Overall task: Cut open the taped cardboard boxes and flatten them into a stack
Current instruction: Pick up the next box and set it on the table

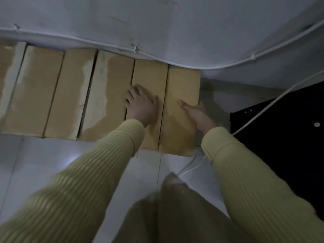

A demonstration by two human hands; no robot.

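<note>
Here, hands on end boxes' edges

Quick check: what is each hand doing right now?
Left hand: fingers curled over the edge of the second box from the right.
Right hand: grips the end box.

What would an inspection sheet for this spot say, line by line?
Surface: white tiled floor.
Job's things: boxes in a row against the wall.
Clutter: nothing seen.
Hands: left hand on second box, fingers hooked into the gap; right hand grips end box by its side, thumb on top.
Cables: wall cable, clipped; floor cable by the end box.
Surroundings: white wall; black unit at right.
</note>
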